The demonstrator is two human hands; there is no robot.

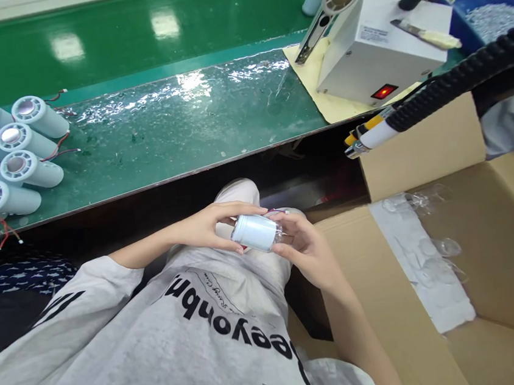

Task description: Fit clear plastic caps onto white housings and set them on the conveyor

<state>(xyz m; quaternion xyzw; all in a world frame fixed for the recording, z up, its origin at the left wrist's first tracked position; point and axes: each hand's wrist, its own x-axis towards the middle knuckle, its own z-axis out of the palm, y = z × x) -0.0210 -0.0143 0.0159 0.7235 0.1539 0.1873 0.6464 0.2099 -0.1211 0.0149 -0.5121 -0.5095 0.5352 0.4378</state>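
Observation:
A light blue cylinder [256,233] with clear plastic at its ends lies sideways above my lap, between my two hands. My left hand [203,227] grips its left end, with thumb and fingers on either side. The right end is pinched by my right hand [306,245], at the clear rim. A short bit of dark red and white wire shows behind the cylinder, near my right fingertips. Part of each palm side is hidden.
Several similar cylinders [19,165] with thin wires stand on the green bench [177,127] at left. A white box with a lit red switch [384,91] sits at right. A handled tool on a black coiled hose [370,134] hangs over an open cardboard box [496,241].

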